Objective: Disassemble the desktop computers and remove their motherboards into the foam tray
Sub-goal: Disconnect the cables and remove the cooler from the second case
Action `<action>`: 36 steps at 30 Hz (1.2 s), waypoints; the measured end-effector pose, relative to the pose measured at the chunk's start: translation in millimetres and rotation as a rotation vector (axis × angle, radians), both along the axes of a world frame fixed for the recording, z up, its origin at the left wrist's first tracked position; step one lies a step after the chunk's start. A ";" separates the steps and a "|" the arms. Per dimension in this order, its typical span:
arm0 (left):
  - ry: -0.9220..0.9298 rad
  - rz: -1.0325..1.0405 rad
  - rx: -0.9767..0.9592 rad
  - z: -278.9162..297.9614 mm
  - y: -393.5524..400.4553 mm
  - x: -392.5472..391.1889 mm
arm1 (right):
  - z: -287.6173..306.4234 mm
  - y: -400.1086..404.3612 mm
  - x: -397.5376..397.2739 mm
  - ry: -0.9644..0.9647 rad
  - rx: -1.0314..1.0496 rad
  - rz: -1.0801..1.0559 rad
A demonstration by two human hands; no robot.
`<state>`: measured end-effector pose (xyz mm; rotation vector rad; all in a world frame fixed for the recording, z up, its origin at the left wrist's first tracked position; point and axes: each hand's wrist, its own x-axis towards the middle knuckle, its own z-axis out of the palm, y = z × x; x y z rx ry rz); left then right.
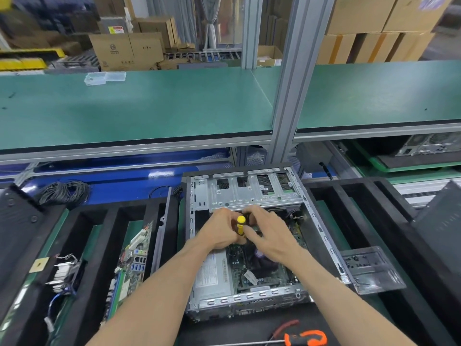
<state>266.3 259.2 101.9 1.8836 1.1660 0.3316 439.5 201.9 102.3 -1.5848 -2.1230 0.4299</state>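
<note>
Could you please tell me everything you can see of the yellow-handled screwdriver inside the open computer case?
The screwdriver has a yellow handle with black sections and a rounded yellow cap. It stands nearly upright inside the open computer case, over the motherboard. The left hand grips its handle; the right hand has fingers at it. Its shaft and tip are hidden.

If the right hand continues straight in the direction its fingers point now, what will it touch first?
The right hand points up and left, toward the yellow-handled screwdriver that the left hand grips. It would probably meet that handle first; its fingertips already seem to be at it, though depth is unclear.
</note>
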 end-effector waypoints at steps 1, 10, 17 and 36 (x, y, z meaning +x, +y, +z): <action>-0.023 0.004 -0.006 0.2 -0.1 0.1 | 8.5 4.4 -8.0 -0.080 0.053 -0.044; -0.006 -0.099 -0.177 5.5 9.2 -3.0 | 30.7 24.4 -22.9 -0.681 0.030 0.229; -0.077 -0.050 -0.280 2.6 9.6 -1.7 | 39.0 25.2 -16.3 -0.557 0.006 0.225; 0.009 0.009 -0.194 -3.3 17.6 -8.3 | 31.9 32.2 -49.8 -0.439 -0.093 -0.108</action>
